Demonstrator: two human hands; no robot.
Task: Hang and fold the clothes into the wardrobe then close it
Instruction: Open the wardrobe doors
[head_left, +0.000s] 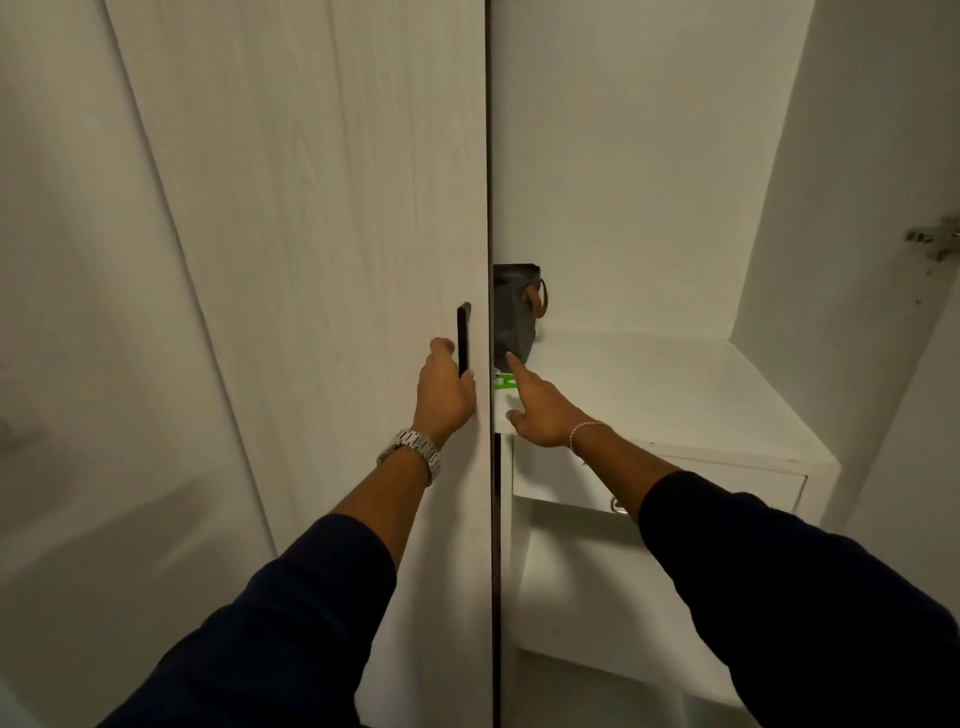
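Observation:
The white wardrobe stands right in front of me. Its left door (322, 260) is closed or nearly so, and my left hand (445, 392) grips the door's black vertical handle (463, 340), fingers curled behind it. My right hand (537, 408) reaches into the open right compartment, over the front of the white shelf (649, 384), with the index finger stretched forward and the thumb out. No clothes are in view.
A dark grey bag with a brown strap (519, 312) stands at the shelf's back left, a green and white item (504, 383) in front of it. A drawer with a metal pull (618, 505) sits under the shelf. A door hinge (935, 238) shows at the right edge.

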